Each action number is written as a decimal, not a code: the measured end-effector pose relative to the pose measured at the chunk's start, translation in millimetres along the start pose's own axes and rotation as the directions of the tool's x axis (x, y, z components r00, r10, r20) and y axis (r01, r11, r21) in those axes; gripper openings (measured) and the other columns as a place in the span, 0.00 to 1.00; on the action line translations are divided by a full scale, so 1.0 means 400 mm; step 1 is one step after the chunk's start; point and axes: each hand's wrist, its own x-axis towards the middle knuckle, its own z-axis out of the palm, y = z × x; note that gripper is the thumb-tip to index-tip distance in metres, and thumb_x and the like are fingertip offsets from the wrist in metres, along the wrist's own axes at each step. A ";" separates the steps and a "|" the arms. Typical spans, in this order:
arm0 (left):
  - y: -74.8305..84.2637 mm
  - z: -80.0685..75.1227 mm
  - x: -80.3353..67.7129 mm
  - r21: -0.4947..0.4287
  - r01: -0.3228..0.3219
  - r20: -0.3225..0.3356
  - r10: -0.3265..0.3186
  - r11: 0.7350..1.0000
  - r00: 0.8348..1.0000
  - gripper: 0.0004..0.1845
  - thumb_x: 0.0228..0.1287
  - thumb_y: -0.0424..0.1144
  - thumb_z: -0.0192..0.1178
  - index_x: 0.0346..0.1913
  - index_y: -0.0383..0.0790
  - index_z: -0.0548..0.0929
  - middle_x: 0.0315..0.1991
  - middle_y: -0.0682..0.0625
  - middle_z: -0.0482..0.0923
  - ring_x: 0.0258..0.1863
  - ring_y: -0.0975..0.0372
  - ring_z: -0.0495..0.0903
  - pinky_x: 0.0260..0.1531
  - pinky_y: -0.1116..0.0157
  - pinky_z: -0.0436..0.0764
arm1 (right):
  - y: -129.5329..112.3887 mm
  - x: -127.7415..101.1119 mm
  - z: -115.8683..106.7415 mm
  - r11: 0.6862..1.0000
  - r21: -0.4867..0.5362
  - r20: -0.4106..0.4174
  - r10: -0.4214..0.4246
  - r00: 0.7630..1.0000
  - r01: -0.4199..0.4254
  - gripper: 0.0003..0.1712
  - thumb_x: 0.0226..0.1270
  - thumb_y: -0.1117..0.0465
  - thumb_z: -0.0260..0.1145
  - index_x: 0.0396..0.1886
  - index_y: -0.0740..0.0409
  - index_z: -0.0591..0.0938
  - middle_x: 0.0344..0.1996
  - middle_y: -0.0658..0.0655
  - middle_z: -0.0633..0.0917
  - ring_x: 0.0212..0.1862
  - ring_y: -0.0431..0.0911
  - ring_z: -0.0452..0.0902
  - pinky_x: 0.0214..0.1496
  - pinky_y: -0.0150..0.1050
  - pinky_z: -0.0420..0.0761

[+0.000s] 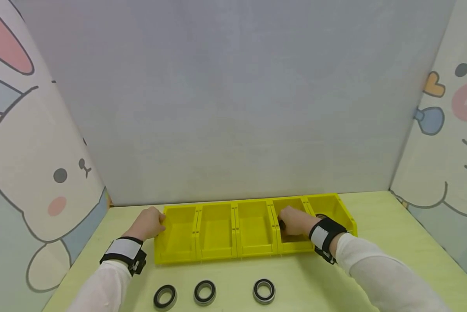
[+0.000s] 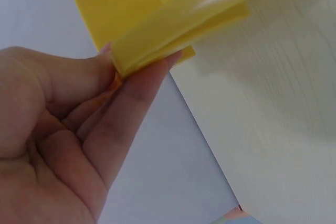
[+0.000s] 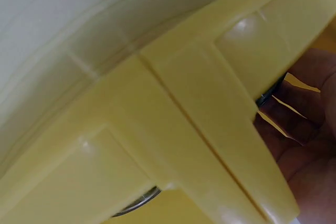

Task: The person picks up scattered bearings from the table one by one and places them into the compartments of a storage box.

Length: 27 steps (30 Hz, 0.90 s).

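Note:
A row of yellow storage bins [image 1: 217,255] stands on the table. My left hand [image 1: 147,223] pinches the side wall of the leftmost bin between thumb and fingers; in the left wrist view the yellow wall [image 2: 173,30] lies between them. Reaching down into the fourth bin from the left, my right hand [image 1: 295,222] holds a dark ring bearing [image 3: 272,92], mostly hidden by the fingers and the bin's front. Another bearing [image 1: 321,216] sits in the rightmost bin, partly covered by the right wrist strap; its rim [image 3: 137,203] shows in the right wrist view.
Three black-and-silver bearings lie on the table in front of the bins: one at left [image 1: 164,297], a second bearing [image 1: 204,292] beside it, and a third bearing [image 1: 264,290] further right. Behind the bins rises a grey wall [image 1: 237,108], with cartoon-printed panels at both sides.

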 end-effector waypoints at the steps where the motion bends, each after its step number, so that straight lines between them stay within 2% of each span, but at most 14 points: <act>1: 0.000 0.000 0.001 -0.001 0.001 0.001 -0.001 1.000 1.000 0.17 0.54 0.26 0.64 0.17 0.40 0.67 0.17 0.51 0.64 0.16 0.63 0.66 0.19 0.70 0.68 | 0.000 0.000 0.001 1.000 0.001 -0.006 0.002 1.000 -0.002 0.06 0.52 0.69 0.71 0.26 0.61 0.80 0.21 0.51 0.78 0.24 0.42 0.68 0.30 0.36 0.73; 5: 0.000 0.001 0.005 0.000 0.015 0.014 -0.015 1.000 1.000 0.19 0.55 0.26 0.64 0.17 0.41 0.65 0.17 0.51 0.63 0.17 0.62 0.66 0.20 0.70 0.68 | 0.004 -0.003 0.006 1.000 -0.002 -0.034 -0.003 0.999 0.002 0.06 0.51 0.68 0.72 0.27 0.62 0.81 0.21 0.51 0.78 0.24 0.42 0.67 0.29 0.35 0.72; 10: 0.001 0.001 0.006 -0.004 0.037 0.033 -0.037 0.999 0.999 0.09 0.55 0.27 0.63 0.23 0.36 0.74 0.19 0.49 0.68 0.18 0.61 0.68 0.20 0.70 0.69 | 0.009 -0.005 0.013 1.000 0.002 -0.040 -0.008 0.999 0.008 0.06 0.52 0.68 0.71 0.27 0.62 0.80 0.20 0.52 0.76 0.24 0.43 0.67 0.28 0.36 0.70; 13: 0.002 0.000 0.005 -0.007 0.042 0.036 -0.042 0.999 0.998 0.07 0.56 0.27 0.63 0.25 0.35 0.75 0.19 0.49 0.68 0.18 0.61 0.68 0.20 0.70 0.69 | 0.015 -0.003 0.015 1.000 -0.016 -0.045 -0.008 0.999 0.007 0.12 0.52 0.66 0.72 0.36 0.64 0.80 0.27 0.54 0.81 0.28 0.44 0.73 0.34 0.39 0.76; 15: 0.002 -0.001 0.005 -0.012 0.041 0.034 -0.041 0.999 0.999 0.08 0.56 0.27 0.63 0.24 0.35 0.75 0.18 0.50 0.67 0.17 0.61 0.67 0.20 0.70 0.69 | 0.018 -0.002 0.009 0.999 -0.032 -0.051 0.001 0.999 -0.002 0.22 0.55 0.64 0.71 0.49 0.67 0.78 0.32 0.58 0.83 0.32 0.46 0.76 0.40 0.41 0.78; 17: 0.003 -0.003 0.005 -0.016 0.038 0.033 -0.038 0.999 0.999 0.09 0.56 0.26 0.63 0.23 0.35 0.74 0.18 0.50 0.66 0.17 0.61 0.67 0.20 0.70 0.69 | 0.012 -0.009 -0.013 0.999 -0.041 -0.076 0.010 0.997 -0.013 0.30 0.57 0.62 0.69 0.59 0.67 0.72 0.40 0.63 0.83 0.37 0.51 0.79 0.44 0.43 0.78; 19: 0.003 -0.003 0.005 -0.018 0.038 0.033 -0.037 0.999 0.999 0.09 0.56 0.26 0.62 0.23 0.35 0.74 0.18 0.49 0.67 0.17 0.61 0.67 0.20 0.70 0.69 | -0.001 -0.022 -0.048 0.998 -0.055 -0.108 0.014 0.994 -0.020 0.33 0.61 0.60 0.67 0.63 0.68 0.68 0.47 0.66 0.81 0.44 0.56 0.79 0.48 0.46 0.78; 23: 0.001 -0.002 0.007 -0.013 0.039 0.040 -0.039 0.999 0.998 0.08 0.56 0.26 0.62 0.24 0.35 0.74 0.20 0.49 0.67 0.18 0.61 0.68 0.21 0.70 0.69 | -0.042 -0.054 -0.129 0.999 -0.048 -0.183 0.012 0.983 -0.021 0.34 0.64 0.54 0.65 0.66 0.63 0.67 0.59 0.66 0.74 0.57 0.60 0.73 0.55 0.50 0.75; 27: 0.000 0.000 0.007 -0.014 0.041 0.039 -0.041 0.999 0.998 0.11 0.56 0.26 0.62 0.22 0.36 0.73 0.18 0.50 0.64 0.18 0.61 0.67 0.20 0.70 0.68 | -0.086 -0.083 -0.190 1.000 -0.024 -0.226 -0.021 0.974 0.015 0.39 0.64 0.47 0.64 0.70 0.55 0.62 0.65 0.64 0.68 0.64 0.60 0.66 0.61 0.54 0.70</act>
